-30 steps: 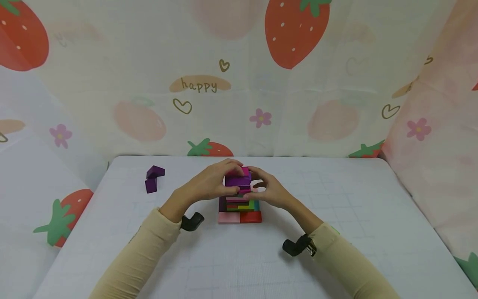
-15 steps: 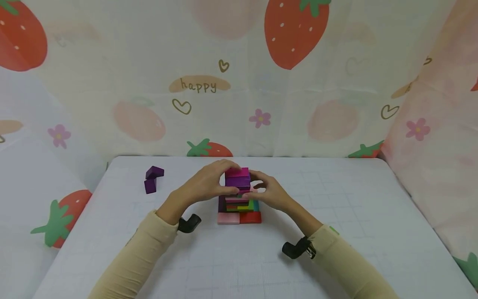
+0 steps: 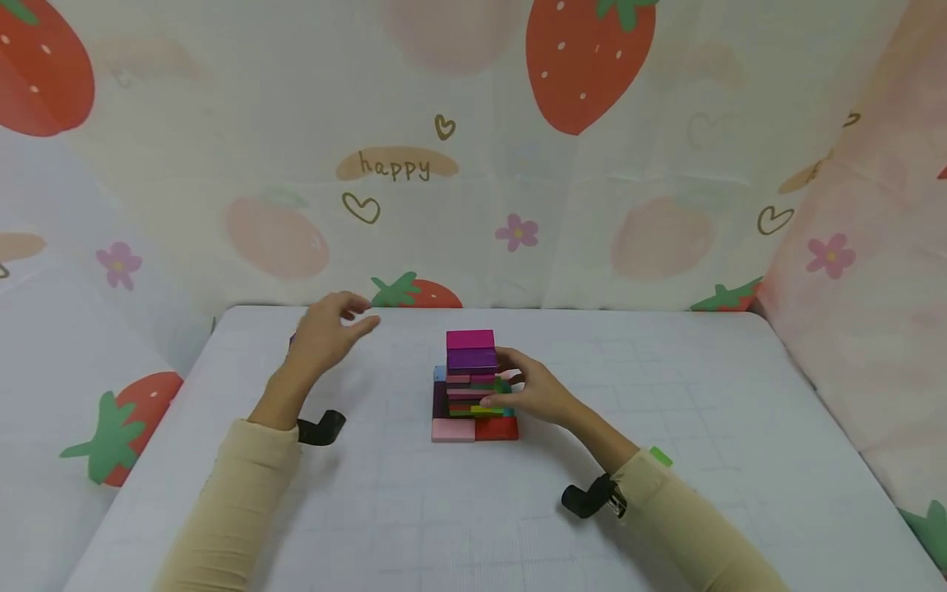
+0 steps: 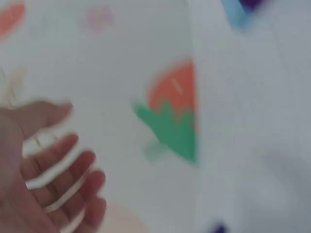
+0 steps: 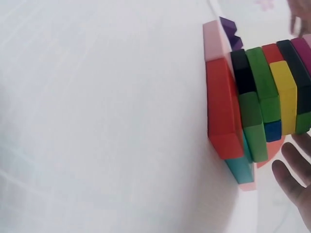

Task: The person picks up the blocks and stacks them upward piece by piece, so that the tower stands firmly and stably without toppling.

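A stack of colourful blocks [image 3: 471,362] stands mid-table, with a magenta block [image 3: 469,339] on top and a purple one [image 3: 472,359] below it. Beside its right side is my right hand [image 3: 538,388], fingers spread and slightly bent; in the right wrist view the fingertips lie close to the green and blue blocks, and contact is unclear. My left hand [image 3: 322,337] hovers at the back left with fingers apart, holding nothing, also blurred in the left wrist view. It covers most of the loose purple blocks [image 5: 231,34], which show in the right wrist view.
The stack's base has a pink block [image 3: 453,431] and a red block [image 3: 496,429] at the front. A white table [image 3: 666,493] spreads around it. A strawberry-patterned cloth [image 3: 555,181] rises behind the table's back edge.
My left hand has left the top of the stack and moved left, over the loose purple blocks. My right hand stays beside the stack, slightly lower.
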`<action>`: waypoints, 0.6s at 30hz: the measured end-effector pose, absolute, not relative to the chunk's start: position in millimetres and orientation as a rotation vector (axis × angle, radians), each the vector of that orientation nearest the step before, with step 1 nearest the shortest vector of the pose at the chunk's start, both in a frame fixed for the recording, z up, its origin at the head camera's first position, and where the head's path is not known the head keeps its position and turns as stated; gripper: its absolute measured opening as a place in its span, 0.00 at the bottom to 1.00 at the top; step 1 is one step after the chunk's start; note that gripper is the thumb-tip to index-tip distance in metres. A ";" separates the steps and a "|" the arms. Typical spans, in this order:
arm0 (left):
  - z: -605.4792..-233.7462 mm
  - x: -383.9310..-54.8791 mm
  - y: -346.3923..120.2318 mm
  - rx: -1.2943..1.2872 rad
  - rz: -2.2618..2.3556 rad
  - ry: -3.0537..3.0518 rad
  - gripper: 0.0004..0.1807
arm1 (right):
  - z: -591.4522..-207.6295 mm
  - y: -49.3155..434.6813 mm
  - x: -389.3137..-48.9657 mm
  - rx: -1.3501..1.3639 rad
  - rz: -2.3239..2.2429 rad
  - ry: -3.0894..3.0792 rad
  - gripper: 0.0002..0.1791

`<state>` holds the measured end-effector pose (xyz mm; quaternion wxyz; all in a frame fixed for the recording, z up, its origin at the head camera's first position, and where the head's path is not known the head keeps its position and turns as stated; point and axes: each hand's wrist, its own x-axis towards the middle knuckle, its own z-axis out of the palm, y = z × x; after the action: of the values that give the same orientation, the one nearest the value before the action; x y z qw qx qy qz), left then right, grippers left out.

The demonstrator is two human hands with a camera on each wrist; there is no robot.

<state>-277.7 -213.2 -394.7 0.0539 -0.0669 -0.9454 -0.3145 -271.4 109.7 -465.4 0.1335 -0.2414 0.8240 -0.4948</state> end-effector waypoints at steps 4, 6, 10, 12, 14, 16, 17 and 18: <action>-420.3 -279.9 -256.8 0.195 -0.849 -2.961 0.23 | -468.0 110.3 -270.6 -0.702 -1.434 2.407 0.40; -433.4 -279.1 -270.3 0.331 -0.800 -3.011 0.27 | -469.3 110.2 -270.2 -0.693 -1.424 2.415 0.40; -452.3 -278.8 -284.3 0.488 -0.740 -3.054 0.33 | -471.8 109.2 -269.5 -0.674 -1.411 2.419 0.40; -458.4 -279.2 -288.5 0.531 -0.734 -3.049 0.32 | -472.5 108.2 -268.9 -0.678 -1.411 2.421 0.40; -462.7 -279.5 -291.7 0.552 -0.736 -3.033 0.30 | -473.4 107.4 -268.9 -0.676 -1.409 2.425 0.41; -465.9 -280.1 -294.1 0.563 -0.741 -3.020 0.28 | -474.2 106.8 -269.3 -0.675 -1.402 2.430 0.41; -466.9 -280.5 -295.2 0.565 -0.745 -3.010 0.27 | -474.6 106.7 -269.5 -0.674 -1.394 2.433 0.41; -467.6 -280.7 -295.8 0.566 -0.749 -3.002 0.26 | -475.0 106.6 -269.9 -0.671 -1.390 2.434 0.41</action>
<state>-280.7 -295.8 -467.6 -0.0021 0.1799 -0.9544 -0.2382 -269.9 106.6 -475.0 0.1291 -0.2309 0.8374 -0.4782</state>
